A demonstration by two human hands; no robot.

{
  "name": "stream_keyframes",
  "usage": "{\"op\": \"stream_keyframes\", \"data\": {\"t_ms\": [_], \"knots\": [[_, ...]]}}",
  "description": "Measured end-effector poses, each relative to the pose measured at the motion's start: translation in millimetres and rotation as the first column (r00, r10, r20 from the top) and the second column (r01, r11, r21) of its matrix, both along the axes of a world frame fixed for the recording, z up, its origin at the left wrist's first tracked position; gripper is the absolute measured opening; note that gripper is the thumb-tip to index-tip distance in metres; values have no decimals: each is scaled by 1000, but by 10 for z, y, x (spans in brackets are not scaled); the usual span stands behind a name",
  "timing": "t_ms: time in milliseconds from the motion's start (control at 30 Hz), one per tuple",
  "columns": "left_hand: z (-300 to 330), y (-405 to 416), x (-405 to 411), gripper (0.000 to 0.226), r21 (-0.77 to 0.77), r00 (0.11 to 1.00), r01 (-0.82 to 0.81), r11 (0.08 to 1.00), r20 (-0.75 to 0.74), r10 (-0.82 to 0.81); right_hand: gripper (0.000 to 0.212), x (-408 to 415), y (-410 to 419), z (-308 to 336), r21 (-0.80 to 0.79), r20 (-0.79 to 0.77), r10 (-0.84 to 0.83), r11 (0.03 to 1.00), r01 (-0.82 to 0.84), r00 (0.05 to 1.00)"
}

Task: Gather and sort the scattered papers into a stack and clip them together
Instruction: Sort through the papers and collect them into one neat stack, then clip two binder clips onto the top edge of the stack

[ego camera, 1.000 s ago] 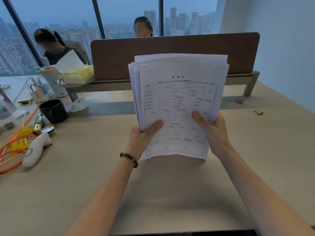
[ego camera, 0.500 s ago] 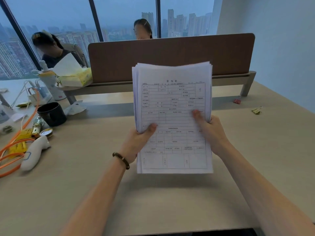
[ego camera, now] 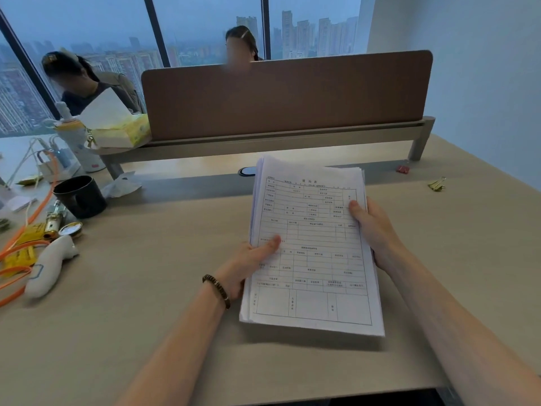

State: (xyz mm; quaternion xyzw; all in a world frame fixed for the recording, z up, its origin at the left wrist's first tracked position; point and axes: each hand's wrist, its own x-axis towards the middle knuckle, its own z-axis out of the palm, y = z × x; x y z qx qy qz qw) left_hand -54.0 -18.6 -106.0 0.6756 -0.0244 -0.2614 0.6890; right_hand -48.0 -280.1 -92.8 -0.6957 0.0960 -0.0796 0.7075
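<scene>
Both hands hold the stack of papers (ego camera: 313, 247) just above the surface (ego camera: 146, 332): the left hand (ego camera: 248, 265) grips its left edge with the thumb laid across the top sheet and the other fingers hidden underneath, and the right hand (ego camera: 371, 230) grips the right edge the same way, thumb on top. A beaded bracelet (ego camera: 216, 290) circles the left wrist. Off to the left lie orange cables (ego camera: 17, 271), a white handheld device (ego camera: 49, 266), a black mug (ego camera: 80, 196), a crumpled tissue (ego camera: 121, 186) and a white bottle (ego camera: 77, 142) next to a yellow tissue box (ego camera: 123, 131). To the far right a gold binder clip (ego camera: 436, 184) and a small red clip (ego camera: 403, 169) sit well apart from the stack, with nothing lying between them and the papers. The surface is a pale wood-tone desk backed by a brown divider panel (ego camera: 287, 95); two people sit beyond it, in front of tall windows (ego camera: 205, 24) showing a hazy city skyline, and a plain light wall (ego camera: 483, 68) closes the right side. The stack is thick, tilted slightly with its top end away from the person, its edges roughly but not perfectly squared, and the top sheet carries a printed form of ruled boxes whose text is too small to read.
</scene>
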Motion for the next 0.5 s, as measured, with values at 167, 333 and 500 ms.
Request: {"op": "stream_keyframes", "data": {"t_ms": [167, 333, 500], "knots": [[-32, 16, 115, 56, 179, 988, 147, 973, 26, -154, 16, -44, -111, -99, -2, 5, -54, 999, 54, 999], [18, -145, 355, 53, 24, 994, 105, 994, 1, -105, 14, -68, -237, -148, 12, -27, -65, 998, 66, 998], [72, -542, 671, 47, -113, 1000, 8, 994, -21, -10, 17, -100, -451, -185, 66, -58, -76, 995, 80, 995]]}}
